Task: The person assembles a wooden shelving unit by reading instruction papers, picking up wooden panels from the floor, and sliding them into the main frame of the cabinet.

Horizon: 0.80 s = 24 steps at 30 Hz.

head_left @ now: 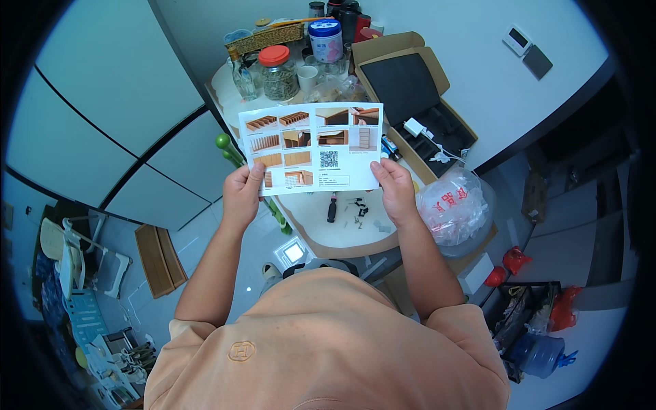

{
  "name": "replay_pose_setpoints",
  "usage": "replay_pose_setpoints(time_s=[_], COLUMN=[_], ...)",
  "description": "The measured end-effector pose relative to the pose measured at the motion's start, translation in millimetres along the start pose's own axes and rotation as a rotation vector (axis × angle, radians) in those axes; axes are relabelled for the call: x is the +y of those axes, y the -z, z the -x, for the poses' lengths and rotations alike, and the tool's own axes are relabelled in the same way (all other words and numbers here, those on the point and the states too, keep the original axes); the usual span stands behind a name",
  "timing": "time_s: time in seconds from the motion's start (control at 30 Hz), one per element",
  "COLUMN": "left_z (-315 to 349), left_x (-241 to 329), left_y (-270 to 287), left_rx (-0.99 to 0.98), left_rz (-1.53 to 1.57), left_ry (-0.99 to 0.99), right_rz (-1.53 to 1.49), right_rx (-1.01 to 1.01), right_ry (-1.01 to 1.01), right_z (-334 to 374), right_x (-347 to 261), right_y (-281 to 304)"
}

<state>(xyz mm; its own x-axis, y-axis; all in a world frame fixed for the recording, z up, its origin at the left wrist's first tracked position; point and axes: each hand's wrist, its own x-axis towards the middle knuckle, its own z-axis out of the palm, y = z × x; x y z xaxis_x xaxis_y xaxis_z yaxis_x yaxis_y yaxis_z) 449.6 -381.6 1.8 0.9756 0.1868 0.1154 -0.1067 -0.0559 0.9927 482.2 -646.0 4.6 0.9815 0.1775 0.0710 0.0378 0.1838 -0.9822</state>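
Both my hands hold up an instruction sheet (350, 166) with several small photos of wooden furniture parts and a square code. My left hand (242, 193) pinches its lower left edge, thumb on the printed face. At the lower right edge, my right hand (395, 190) grips it the same way. Beneath the sheet, on the pale tabletop (342, 231), lies a screwdriver (332, 209) with a dark handle. Beside it are scattered small screws and dark fittings (358, 208). The sheet hides part of the table.
Behind the sheet stand a red-lidded jar (278, 72), a glass bottle (242, 78), a white cup (307, 78) and a blue-lidded tub (326, 42). An open cardboard box (447, 123) with a white charger lies right. A plastic bag (452, 208) sits nearer; wooden panels (159, 260) are on the floor left.
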Motion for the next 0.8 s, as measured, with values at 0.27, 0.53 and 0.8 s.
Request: replay_pose_setpoints(time_s=[0.27,0.53,0.8], left_z=[-0.8,-0.2,0.2], left_x=[0.1,3.1,1.0], left_y=[-0.3,-1.8,-0.9], left_rx=[0.006,-0.010,-0.006], left_rz=[-0.011,0.022,0.015], left_ry=[0.006,0.012,0.023], right_rz=[-0.038,-0.046,-0.041], right_rx=[0.000,-0.009,0.000], right_ry=[0.004,0.005,-0.009], right_z=[-1.5,-2.7,-2.6], right_x=[1.9,6.7,5.3], right_y=[3.2,5.6,4.2])
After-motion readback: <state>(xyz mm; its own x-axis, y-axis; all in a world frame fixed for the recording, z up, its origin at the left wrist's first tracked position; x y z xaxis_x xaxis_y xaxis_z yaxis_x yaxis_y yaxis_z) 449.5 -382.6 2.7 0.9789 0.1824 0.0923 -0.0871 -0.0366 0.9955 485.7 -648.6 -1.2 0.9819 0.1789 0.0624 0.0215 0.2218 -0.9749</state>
